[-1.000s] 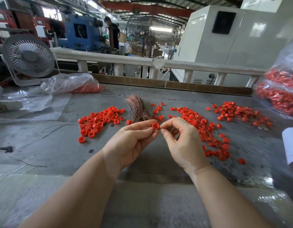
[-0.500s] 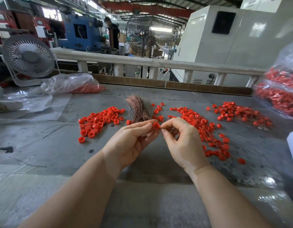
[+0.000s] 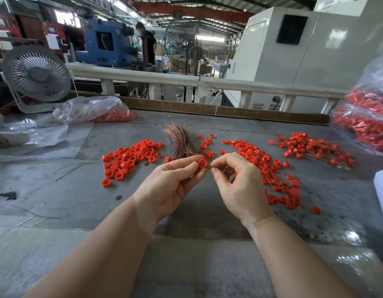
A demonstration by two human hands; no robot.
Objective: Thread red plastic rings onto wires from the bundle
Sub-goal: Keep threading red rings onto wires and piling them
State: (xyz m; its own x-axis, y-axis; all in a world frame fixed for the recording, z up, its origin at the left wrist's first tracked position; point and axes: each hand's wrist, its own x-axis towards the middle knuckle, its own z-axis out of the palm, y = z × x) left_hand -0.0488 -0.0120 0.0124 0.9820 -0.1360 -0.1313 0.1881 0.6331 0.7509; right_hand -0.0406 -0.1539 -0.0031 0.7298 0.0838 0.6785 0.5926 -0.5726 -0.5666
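My left hand (image 3: 173, 181) pinches one red plastic ring (image 3: 202, 163) between thumb and fingertips, its hole facing me. My right hand (image 3: 235, 183) is just to the right of it, thumb and forefinger pinched together a short gap from the ring; a wire between them is too thin to make out. The copper wire bundle (image 3: 180, 143) lies on the grey table just beyond my left hand. A pile of loose red rings (image 3: 130, 158) lies to the left. Rings threaded on wires (image 3: 263, 166) spread to the right, with a second heap (image 3: 315, 147) farther right.
A clear bag of red rings (image 3: 96, 111) and a white desk fan (image 3: 37, 75) sit at the back left. A large bag of red parts (image 3: 366, 123) stands at the right edge. Stray dark wires (image 3: 78, 164) lie on the table's left. A white rail (image 3: 186, 79) borders the far side.
My right hand has drawn slightly away from the ring, opening a small gap. The left hand and its ring have barely moved.
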